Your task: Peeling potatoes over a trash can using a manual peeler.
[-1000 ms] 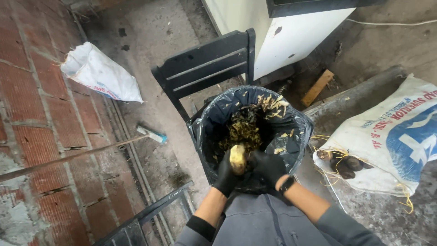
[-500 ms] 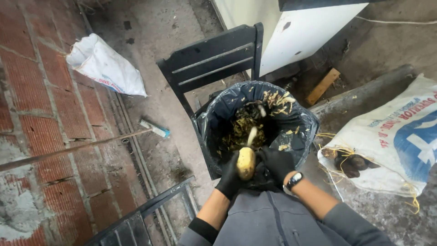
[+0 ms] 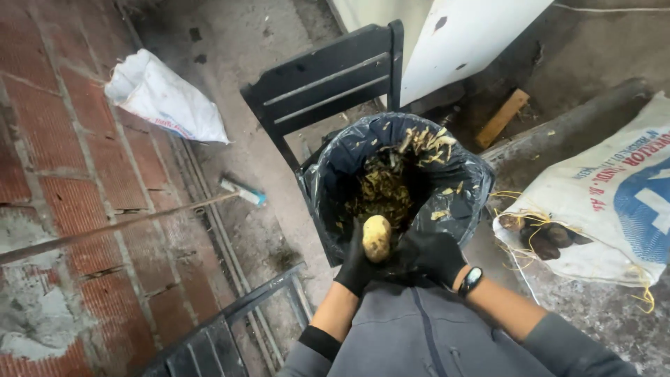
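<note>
While both gloved hands hung over the bin (image 3: 328, 181), my left hand (image 3: 357, 269) gripped the upright potato (image 3: 377, 237); my right hand (image 3: 433, 257) beside it looked clenched.

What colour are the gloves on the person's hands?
Black, on both the left hand and the right hand; the head view shows it clearly.

Open mouth of black-lined bin (image 3: 328, 188) directly ahead, peels heaped inside at far side. Blocked beyond by black chair (image 3: 328, 80); white sack (image 3: 614, 202) close on right. Bare floor (image 3: 269, 202) to left, up to brick wall (image 3: 63, 174).
</note>
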